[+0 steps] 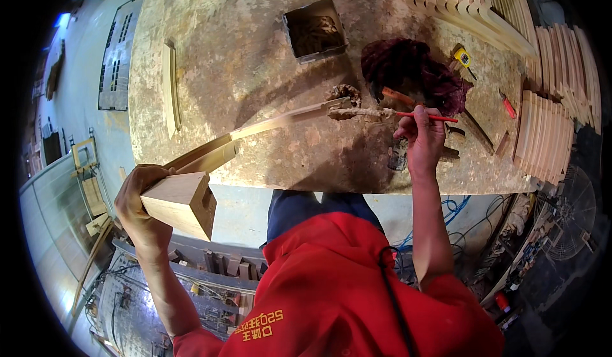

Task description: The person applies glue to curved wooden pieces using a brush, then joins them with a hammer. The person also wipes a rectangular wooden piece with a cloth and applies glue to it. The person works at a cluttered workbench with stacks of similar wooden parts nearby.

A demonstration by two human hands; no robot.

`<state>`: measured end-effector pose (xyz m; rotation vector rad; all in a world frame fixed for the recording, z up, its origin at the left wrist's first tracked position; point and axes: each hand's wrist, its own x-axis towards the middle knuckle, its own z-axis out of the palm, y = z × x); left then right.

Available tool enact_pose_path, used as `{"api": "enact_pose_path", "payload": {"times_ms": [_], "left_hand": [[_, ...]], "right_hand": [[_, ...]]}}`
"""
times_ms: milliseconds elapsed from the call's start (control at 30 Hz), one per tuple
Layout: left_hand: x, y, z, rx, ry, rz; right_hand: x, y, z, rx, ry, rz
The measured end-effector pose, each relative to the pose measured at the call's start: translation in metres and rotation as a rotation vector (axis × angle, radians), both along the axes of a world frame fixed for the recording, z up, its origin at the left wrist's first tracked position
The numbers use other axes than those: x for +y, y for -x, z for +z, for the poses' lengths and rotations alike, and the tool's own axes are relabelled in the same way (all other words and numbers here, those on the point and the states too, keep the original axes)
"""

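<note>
My left hand (135, 194) is wrapped round the near end of a long pale wooden furniture part (274, 122). A thick block (173, 197) forms its near end, beyond the table's front edge, and its narrow far end reaches over the tabletop. Pinched in my right hand (422, 134) is a thin red-handled stick (424, 115), perhaps a glue brush, its other end thickly crusted in brown. That crusted end (360, 112) lies at the far end of the wooden part; whether they touch, I cannot tell. Just behind is a small brown crusted lump or pot (345, 93).
The stained worktable (255, 38) carries an open box of small wood pieces (315, 30), a dark red cloth (414, 70), a yellow tape measure (462, 56), a red-handled tool (508, 105) and a wood strip (169, 89). Curved wooden parts (545, 134) are stacked at right, above a fan (567, 213).
</note>
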<state>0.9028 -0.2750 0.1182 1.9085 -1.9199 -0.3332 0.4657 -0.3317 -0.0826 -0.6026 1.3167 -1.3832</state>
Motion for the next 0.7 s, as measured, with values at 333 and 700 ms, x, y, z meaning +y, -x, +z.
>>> {"api": "enact_pose_path", "payload": {"times_ms": [333, 700], "left_hand": [[-0.002, -0.002, 0.0, -0.017, -0.007, -0.01], [-0.003, -0.002, -0.003, 0.013, 0.006, 0.002]], "right_hand": [[-0.006, 0.015, 0.007, 0.115, 0.028, -0.049], [-0.039, 0.012, 0.008, 0.071, 0.034, 0.087]]}}
